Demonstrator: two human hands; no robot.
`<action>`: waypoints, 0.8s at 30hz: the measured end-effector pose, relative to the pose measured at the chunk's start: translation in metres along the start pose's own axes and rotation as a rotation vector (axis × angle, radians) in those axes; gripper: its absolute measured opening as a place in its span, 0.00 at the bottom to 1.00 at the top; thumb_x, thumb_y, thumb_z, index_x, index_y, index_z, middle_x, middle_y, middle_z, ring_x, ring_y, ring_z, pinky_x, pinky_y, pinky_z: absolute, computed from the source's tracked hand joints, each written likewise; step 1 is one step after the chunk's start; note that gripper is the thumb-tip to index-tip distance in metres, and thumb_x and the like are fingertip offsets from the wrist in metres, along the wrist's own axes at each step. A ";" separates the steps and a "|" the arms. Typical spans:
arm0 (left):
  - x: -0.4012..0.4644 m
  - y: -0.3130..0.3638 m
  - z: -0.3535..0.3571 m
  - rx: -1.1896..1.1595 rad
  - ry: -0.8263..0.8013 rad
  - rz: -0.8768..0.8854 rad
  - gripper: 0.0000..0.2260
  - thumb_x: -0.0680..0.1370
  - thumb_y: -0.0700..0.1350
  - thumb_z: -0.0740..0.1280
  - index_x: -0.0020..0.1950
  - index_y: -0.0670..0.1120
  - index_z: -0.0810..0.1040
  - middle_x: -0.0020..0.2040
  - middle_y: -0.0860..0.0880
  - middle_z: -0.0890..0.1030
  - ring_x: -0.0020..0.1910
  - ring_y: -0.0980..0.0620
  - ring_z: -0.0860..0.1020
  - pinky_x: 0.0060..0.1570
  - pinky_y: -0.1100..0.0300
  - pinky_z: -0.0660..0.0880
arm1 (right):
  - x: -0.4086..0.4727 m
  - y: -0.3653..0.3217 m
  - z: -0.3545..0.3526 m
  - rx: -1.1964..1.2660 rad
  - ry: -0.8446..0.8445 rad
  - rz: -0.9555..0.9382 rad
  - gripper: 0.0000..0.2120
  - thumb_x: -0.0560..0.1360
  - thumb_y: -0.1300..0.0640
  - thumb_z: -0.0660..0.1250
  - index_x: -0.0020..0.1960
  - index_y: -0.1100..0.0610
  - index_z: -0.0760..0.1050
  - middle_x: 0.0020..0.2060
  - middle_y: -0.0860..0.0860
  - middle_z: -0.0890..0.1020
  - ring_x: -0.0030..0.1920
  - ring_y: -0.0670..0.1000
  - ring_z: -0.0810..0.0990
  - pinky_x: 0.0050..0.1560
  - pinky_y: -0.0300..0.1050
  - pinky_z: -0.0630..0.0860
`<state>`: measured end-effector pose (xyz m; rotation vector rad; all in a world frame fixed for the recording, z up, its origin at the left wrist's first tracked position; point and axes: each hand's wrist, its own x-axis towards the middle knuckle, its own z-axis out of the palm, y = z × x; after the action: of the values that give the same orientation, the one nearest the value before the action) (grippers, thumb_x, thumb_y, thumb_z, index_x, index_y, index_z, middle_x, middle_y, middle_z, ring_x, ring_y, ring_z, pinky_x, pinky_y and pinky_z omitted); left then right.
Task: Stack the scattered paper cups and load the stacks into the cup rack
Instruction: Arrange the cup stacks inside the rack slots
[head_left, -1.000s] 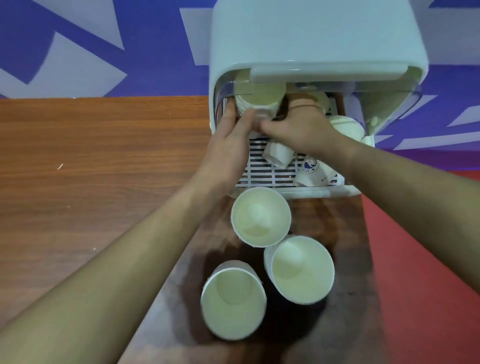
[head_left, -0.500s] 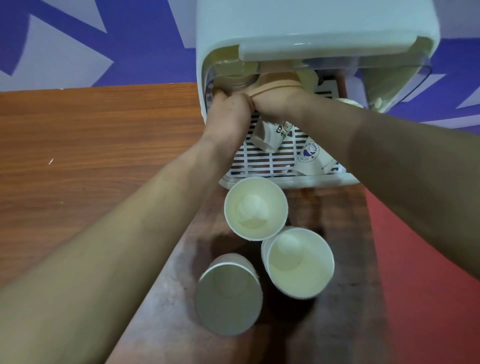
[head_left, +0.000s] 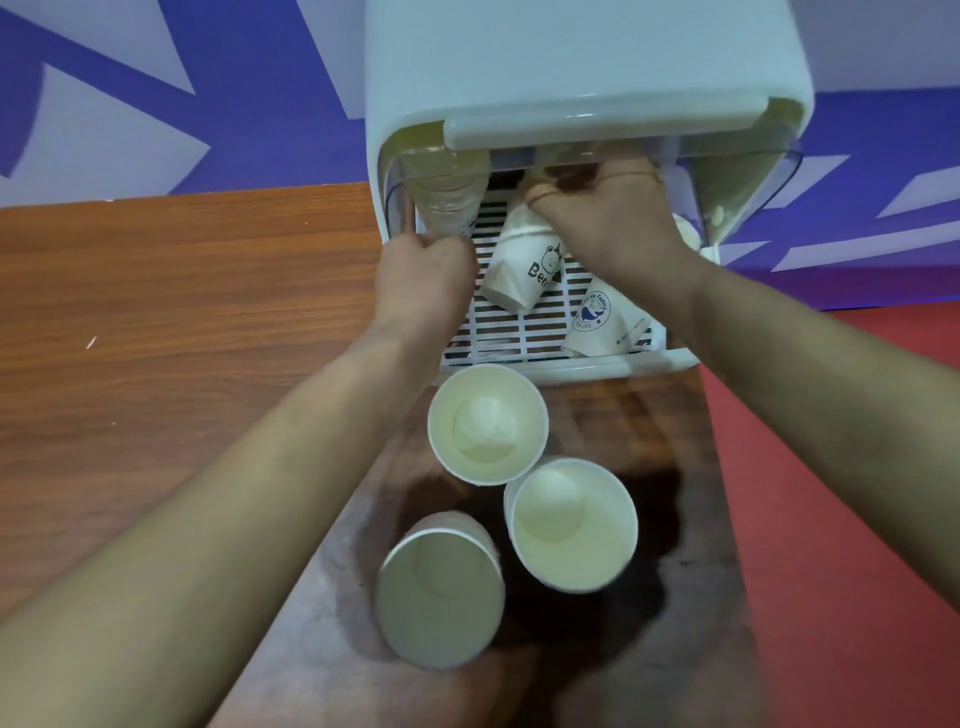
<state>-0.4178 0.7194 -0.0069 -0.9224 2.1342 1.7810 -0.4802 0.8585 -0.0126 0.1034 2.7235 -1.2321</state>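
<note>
The right hand (head_left: 605, 218) is reaching into the cup rack (head_left: 561, 67), fingers curling on a printed cup (head_left: 522, 270) lying on the grille; the left hand (head_left: 423, 275) is hovering fisted, gripping nothing, beneath a loaded stack (head_left: 447, 192), while three stacks (head_left: 488, 423) are standing on the table (head_left: 182, 291)

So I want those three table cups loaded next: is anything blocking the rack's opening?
Yes. Two printed cups, one bear-marked and one whale-marked, lie tipped on the rack's grille, and both hands occupy the opening.
</note>
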 end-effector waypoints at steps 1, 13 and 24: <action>0.002 -0.001 0.000 0.065 -0.017 0.087 0.06 0.77 0.41 0.64 0.48 0.45 0.80 0.48 0.46 0.82 0.48 0.50 0.79 0.50 0.59 0.73 | -0.005 0.004 -0.003 0.057 0.064 0.017 0.12 0.73 0.51 0.72 0.51 0.58 0.80 0.42 0.50 0.82 0.47 0.51 0.80 0.49 0.41 0.77; 0.031 0.020 0.039 0.908 -0.146 0.377 0.15 0.81 0.45 0.63 0.66 0.42 0.76 0.62 0.43 0.79 0.63 0.45 0.76 0.47 0.66 0.58 | 0.007 -0.009 -0.003 -0.315 -0.347 0.225 0.09 0.78 0.57 0.62 0.41 0.60 0.74 0.28 0.56 0.80 0.29 0.54 0.84 0.30 0.43 0.79; 0.045 0.006 0.038 0.700 -0.096 0.371 0.24 0.70 0.47 0.77 0.63 0.43 0.75 0.58 0.45 0.81 0.57 0.48 0.80 0.52 0.59 0.76 | 0.015 0.009 0.004 0.193 -0.290 0.416 0.17 0.72 0.55 0.74 0.58 0.60 0.76 0.45 0.56 0.83 0.38 0.56 0.85 0.35 0.48 0.83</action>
<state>-0.4648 0.7407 -0.0354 -0.2707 2.6893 0.9997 -0.4937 0.8614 -0.0247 0.4492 2.1882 -1.2631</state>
